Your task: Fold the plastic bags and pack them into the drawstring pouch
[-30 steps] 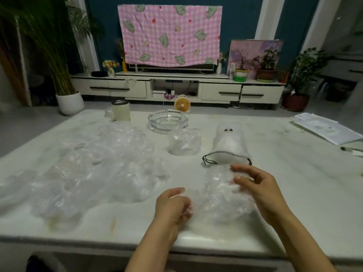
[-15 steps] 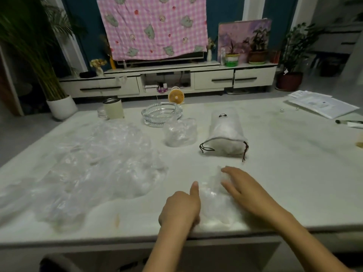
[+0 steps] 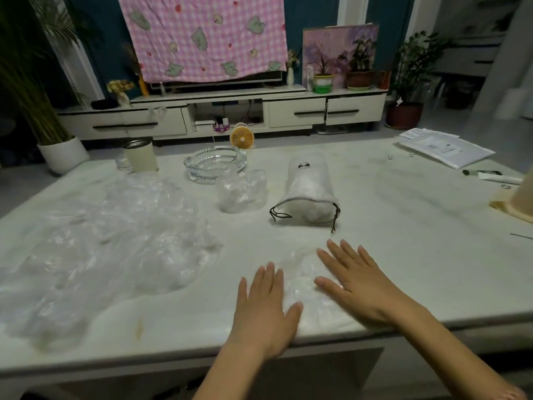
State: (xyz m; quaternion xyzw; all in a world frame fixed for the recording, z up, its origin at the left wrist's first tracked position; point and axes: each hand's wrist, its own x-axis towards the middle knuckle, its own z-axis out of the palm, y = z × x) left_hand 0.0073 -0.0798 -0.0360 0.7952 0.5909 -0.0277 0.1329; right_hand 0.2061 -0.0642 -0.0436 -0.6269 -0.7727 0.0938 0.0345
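A clear plastic bag (image 3: pixel 300 280) lies flat near the table's front edge. My left hand (image 3: pixel 264 308) rests palm down on its left side and my right hand (image 3: pixel 356 280) lies flat on its right side, fingers spread. Behind them a white drawstring pouch (image 3: pixel 310 192) lies on its side, stuffed full, its dark cord hanging at the mouth. A folded clear bag (image 3: pixel 242 192) sits just left of the pouch. A big heap of loose clear plastic bags (image 3: pixel 115 241) covers the left half of the table.
A glass ashtray (image 3: pixel 215 163), a cream tin (image 3: pixel 140 155) and a small orange fan (image 3: pixel 242 138) stand at the back of the marble table (image 3: pixel 418 255). Papers (image 3: pixel 445 148) and a pen (image 3: pixel 480 172) lie at the far right. A beige object (image 3: pixel 519 203) sits at the right edge.
Both hands went from pinching and gathering the bag to lying flat and pressing it down on the table. The bag is now flattened. The camera has moved closer.
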